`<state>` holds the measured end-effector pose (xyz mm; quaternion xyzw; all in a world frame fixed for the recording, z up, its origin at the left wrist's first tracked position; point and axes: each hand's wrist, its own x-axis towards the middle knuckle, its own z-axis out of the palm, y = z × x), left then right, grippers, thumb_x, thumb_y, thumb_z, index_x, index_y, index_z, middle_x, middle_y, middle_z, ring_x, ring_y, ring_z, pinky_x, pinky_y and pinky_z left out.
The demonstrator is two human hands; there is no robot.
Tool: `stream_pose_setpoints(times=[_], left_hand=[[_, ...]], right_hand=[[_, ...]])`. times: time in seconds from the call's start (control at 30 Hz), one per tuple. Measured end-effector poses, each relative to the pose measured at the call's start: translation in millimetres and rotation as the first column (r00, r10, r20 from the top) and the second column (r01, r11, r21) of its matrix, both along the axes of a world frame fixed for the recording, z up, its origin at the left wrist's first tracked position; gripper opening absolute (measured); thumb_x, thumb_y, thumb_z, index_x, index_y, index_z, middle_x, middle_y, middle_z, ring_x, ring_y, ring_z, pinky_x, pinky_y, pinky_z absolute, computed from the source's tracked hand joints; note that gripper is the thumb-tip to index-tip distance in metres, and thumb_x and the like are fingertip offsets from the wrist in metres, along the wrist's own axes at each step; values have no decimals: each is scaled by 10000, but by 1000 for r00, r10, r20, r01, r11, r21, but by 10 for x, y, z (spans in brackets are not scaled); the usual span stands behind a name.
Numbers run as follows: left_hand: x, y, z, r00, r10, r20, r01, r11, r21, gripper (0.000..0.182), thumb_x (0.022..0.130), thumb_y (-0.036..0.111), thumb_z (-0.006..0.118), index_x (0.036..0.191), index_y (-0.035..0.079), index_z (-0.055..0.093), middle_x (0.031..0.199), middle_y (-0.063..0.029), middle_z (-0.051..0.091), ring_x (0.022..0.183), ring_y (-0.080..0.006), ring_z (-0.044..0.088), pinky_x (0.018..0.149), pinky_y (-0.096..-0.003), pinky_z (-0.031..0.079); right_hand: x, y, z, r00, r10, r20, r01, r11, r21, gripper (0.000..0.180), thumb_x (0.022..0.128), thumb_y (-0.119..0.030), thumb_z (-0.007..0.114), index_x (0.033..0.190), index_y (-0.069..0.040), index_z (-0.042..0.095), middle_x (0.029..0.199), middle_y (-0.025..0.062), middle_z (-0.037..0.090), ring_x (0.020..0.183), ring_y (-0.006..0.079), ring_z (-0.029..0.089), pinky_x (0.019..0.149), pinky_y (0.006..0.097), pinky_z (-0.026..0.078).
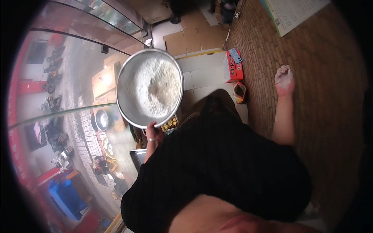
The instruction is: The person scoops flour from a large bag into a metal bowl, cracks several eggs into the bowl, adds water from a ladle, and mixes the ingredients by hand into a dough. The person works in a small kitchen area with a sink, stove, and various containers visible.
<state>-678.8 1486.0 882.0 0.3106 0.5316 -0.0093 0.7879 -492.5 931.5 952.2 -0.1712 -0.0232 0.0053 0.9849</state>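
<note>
A large round metal bowl holds a heap of white flour with a hollow near its middle. My left hand, with a light bangle at the wrist, grips the bowl's near rim. The fingers behind the rim are partly hidden. Out to the right, in front of the brick-patterned wall, is my right hand, dusted white. Its fingers are curled in and no object shows in it. Beneath the bowl's near edge, partly covered, a tray of yellowish pieces is visible.
By the brick-patterned wall stand a red carton with a phone on top and an open bag. Glass panes line the left. Beyond them are a second metal bowl, a person and parked scooters.
</note>
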Motion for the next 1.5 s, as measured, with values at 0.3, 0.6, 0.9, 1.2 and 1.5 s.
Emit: stream_pose_setpoints(times=[0.3,0.6,0.9,1.2,1.5], left_hand=[[2243,-414,-872,979,-140,145,128,988,91,184,725,46,514,904,23,475,758,-63,528,631,-205,538,506,-270,445],[4216,-175,-2420,897,-418,-147,418,908,-28,62,708,61,549,752,43,509,611,-33,492,518,-191,481,486,-295,414],[6643,-479,-3124,662,-736,-144,691,525,497,61,686,26,559,652,8,511,595,-43,485,512,-172,468,457,-287,383],[8757,-1162,-4575,610,-791,42,782,609,131,75,700,99,580,712,60,518,596,-48,484,559,-211,515,538,-356,466],[10792,-1696,-5338,498,-865,64,864,501,47,105,687,86,564,609,60,500,568,-37,439,482,-180,432,412,-301,360]], right_hand=[[1825,208,-1328,988,114,102,-113,993,-14,134,822,-86,553,952,-100,521,845,6,476,785,123,472,736,244,440],[3800,866,-1721,988,140,61,-135,987,-87,174,790,-61,564,954,-84,509,871,16,488,798,114,494,706,244,429],[5562,2114,-3058,996,30,79,76,101,-992,415,669,45,562,1059,-84,504,739,-20,418,663,102,463,621,221,432],[7419,1710,-4219,883,408,-231,-41,-423,-905,836,619,18,637,1350,-173,277,1406,248,56,1289,367,192,993,355,324],[9174,835,-4780,977,-58,206,159,-449,-880,366,615,-163,739,907,-59,544,1063,155,513,933,281,518,765,343,428]])
